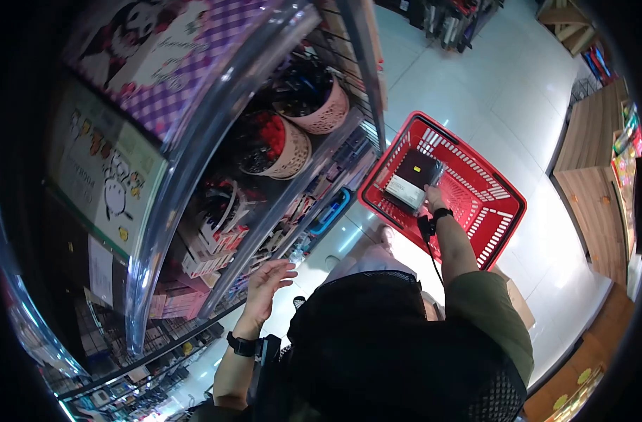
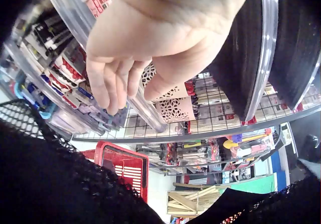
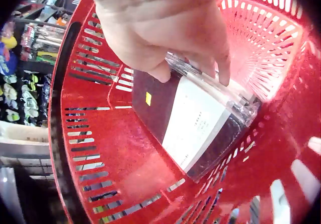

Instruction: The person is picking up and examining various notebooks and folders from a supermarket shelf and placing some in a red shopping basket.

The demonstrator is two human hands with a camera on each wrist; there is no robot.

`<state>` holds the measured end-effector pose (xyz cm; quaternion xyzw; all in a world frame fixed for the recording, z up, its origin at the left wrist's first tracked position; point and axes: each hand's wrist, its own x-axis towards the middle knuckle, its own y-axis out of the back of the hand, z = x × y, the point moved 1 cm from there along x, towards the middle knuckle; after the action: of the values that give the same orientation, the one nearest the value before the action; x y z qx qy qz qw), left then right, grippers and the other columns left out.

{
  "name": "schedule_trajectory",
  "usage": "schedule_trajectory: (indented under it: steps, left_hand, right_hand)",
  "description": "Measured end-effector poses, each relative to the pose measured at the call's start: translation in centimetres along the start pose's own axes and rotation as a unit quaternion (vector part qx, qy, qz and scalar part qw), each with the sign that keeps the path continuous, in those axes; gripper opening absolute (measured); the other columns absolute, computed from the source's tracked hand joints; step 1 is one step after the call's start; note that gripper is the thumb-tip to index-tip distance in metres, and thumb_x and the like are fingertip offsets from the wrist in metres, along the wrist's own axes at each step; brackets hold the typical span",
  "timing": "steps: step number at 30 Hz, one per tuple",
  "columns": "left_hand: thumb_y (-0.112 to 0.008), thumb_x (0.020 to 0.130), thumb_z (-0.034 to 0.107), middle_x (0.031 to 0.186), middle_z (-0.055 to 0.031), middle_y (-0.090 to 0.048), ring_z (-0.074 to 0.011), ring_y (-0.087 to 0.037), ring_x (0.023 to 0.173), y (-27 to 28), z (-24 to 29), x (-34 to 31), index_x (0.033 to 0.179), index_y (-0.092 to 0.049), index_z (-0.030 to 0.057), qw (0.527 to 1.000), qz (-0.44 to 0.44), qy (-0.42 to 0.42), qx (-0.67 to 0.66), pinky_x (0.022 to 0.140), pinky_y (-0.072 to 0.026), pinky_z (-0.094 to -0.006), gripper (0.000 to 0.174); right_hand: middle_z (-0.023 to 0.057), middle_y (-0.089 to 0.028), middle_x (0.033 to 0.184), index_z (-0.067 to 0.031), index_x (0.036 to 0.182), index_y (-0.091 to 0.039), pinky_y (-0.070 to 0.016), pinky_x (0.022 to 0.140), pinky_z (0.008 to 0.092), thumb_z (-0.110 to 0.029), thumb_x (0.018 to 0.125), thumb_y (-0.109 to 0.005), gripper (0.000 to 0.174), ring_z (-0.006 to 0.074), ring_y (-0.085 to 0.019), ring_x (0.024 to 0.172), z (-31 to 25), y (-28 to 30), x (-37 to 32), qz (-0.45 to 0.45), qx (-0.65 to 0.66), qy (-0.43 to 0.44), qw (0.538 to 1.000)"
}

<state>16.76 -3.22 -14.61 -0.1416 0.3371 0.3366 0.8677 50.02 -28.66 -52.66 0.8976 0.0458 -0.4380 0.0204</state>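
Inside a red basket (image 1: 484,250), a dark book-like item (image 1: 411,169) with a white label lies beside clear plastic packaging. My right hand (image 1: 435,198) reaches in and grips the top edge of this stack. In the right wrist view, the thumb of the right hand (image 3: 160,28) is at the dark item (image 3: 155,108), while its fingers bend over the clear packaging (image 3: 228,96). My left hand (image 1: 268,285) hangs beside the shelf with loosely bent fingers. The left wrist view shows that hand (image 2: 150,38) holding nothing, in front of perforated pink bins (image 2: 175,109).
At the left, a shelf edge (image 1: 240,84) curves past pink bins (image 1: 324,112) and boxed goods. A blue-rimmed tray (image 1: 333,211) sits low near the basket. Pale floor tiles (image 1: 468,77) extend beyond it, and a wooden cabinet (image 1: 592,197) stands at the right.
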Motion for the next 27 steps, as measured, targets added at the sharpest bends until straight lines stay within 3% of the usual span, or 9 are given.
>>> schedule_trajectory:
  steps: [3, 4, 7, 14, 16, 19, 22, 24, 27]
  left_hand:
    - [-0.057, 0.088, 0.012, 0.104, -0.0096, -0.061, -0.0169, -0.061, 0.092, 1.2, -0.7, -0.3, 0.112, -0.054, 0.0010, 0.999, -0.039, -0.012, 0.002, 0.079, -0.0486, -0.0268, 0.027]
    - [-0.057, 0.088, 0.015, 0.106, -0.0082, -0.061, -0.0174, -0.060, 0.095, 1.9, -0.9, -0.4, 0.111, -0.055, 0.0045, 0.998, -0.050, -0.021, 0.033, 0.079, -0.0475, -0.0282, 0.025]
    - [-0.059, 0.087, 0.016, 0.105, -0.0071, -0.061, -0.0154, -0.060, 0.093, 3.5, -1.7, -1.0, 0.111, -0.055, 0.0038, 0.996, -0.073, -0.050, 0.030, 0.081, -0.0474, -0.0266, 0.027]
    - [-0.055, 0.089, 0.014, 0.098, -0.0056, -0.061, -0.0125, -0.059, 0.087, 9.2, 3.6, -7.3, 0.107, -0.056, 0.0009, 0.945, -0.070, -0.285, 0.146, 0.078, -0.0474, -0.0240, 0.022]
    - [-0.056, 0.089, 0.014, 0.097, -0.0053, -0.063, -0.0127, -0.059, 0.086, 11.3, 5.3, -10.9, 0.106, -0.057, 0.0009, 0.956, -0.038, -0.267, 0.116, 0.076, -0.0477, -0.0250, 0.021]
    - [-0.057, 0.087, 0.011, 0.094, -0.0087, -0.064, -0.0151, -0.061, 0.082, 14.9, 6.4, -14.8, 0.101, -0.059, 0.0008, 0.842, 0.075, -0.494, 0.201, 0.071, -0.0482, -0.0279, 0.018]
    - [-0.057, 0.083, 0.006, 0.092, -0.0122, -0.063, -0.0232, -0.061, 0.082, 19.0, 7.1, -18.8, 0.099, -0.060, 0.0002, 0.773, 0.178, -0.555, 0.250, 0.070, -0.0480, -0.0305, 0.017]
    - [-0.058, 0.083, 0.005, 0.097, -0.0104, -0.062, -0.0170, -0.059, 0.081, 22.0, 6.9, -20.5, 0.103, -0.059, -0.0008, 0.702, 0.268, -0.601, 0.273, 0.072, -0.0469, -0.0270, 0.021]
    - [-0.057, 0.081, 0.003, 0.103, -0.0117, -0.059, -0.0189, -0.056, 0.091, 26.3, 6.9, -22.1, 0.106, -0.058, -0.0001, 0.689, 0.362, -0.582, 0.235, 0.079, -0.0448, -0.0279, 0.026]
  right_hand:
    - [0.0035, -0.056, 0.094, -0.0089, 0.109, -0.055, -0.0446, 0.064, 0.0370, -0.026, 0.075, -0.058, 0.037, 0.0209, -0.053, 0.076, 0.1, 1.8, -0.5, -0.009, -0.076, 0.016, 0.997]
    - [0.0029, -0.056, 0.094, -0.0082, 0.107, -0.055, -0.0457, 0.061, 0.0339, -0.029, 0.078, -0.056, 0.035, 0.0188, -0.054, 0.077, 0.8, 3.2, -0.7, -0.077, -0.088, 0.099, 0.988]
    - [0.0045, -0.058, 0.094, -0.0073, 0.105, -0.055, -0.0480, 0.061, 0.0294, -0.030, 0.084, -0.057, 0.031, 0.0146, -0.056, 0.075, -1.2, 4.6, -2.6, -0.165, -0.043, 0.095, 0.981]
    - [0.0028, -0.061, 0.088, -0.0040, 0.110, -0.056, -0.0440, 0.062, 0.0188, -0.018, 0.091, -0.051, 0.024, 0.0069, -0.055, 0.069, -15.8, -6.8, -20.4, -0.196, -0.065, 0.367, 0.907]
    - [0.0030, -0.060, 0.085, -0.0013, 0.107, -0.057, -0.0425, 0.062, 0.0181, -0.016, 0.092, -0.050, 0.022, 0.0050, -0.052, 0.067, -18.7, -11.2, -28.8, -0.227, -0.082, 0.440, 0.865]
    - [0.0036, -0.058, 0.085, -0.0020, 0.104, -0.057, -0.0426, 0.065, 0.0204, -0.018, 0.091, -0.053, 0.021, 0.0068, -0.053, 0.069, -21.1, -16.4, -39.2, -0.276, -0.121, 0.497, 0.814]
    - [0.0038, -0.058, 0.083, -0.0004, 0.099, -0.057, -0.0426, 0.066, 0.0213, -0.013, 0.091, -0.052, 0.016, 0.0080, -0.053, 0.071, -21.6, -21.6, -49.9, -0.357, -0.221, 0.585, 0.694]
    - [0.0049, -0.058, 0.081, 0.0014, 0.094, -0.058, -0.0426, 0.067, 0.0222, -0.006, 0.087, -0.053, 0.011, 0.0103, -0.053, 0.072, -20.9, -24.6, -56.3, -0.401, -0.305, 0.684, 0.527]
    - [0.0100, -0.061, 0.080, 0.0012, 0.088, -0.060, -0.0431, 0.066, 0.0274, 0.001, 0.076, -0.059, 0.012, 0.0195, -0.057, 0.070, -19.2, -29.1, -65.2, -0.427, -0.338, 0.767, 0.340]
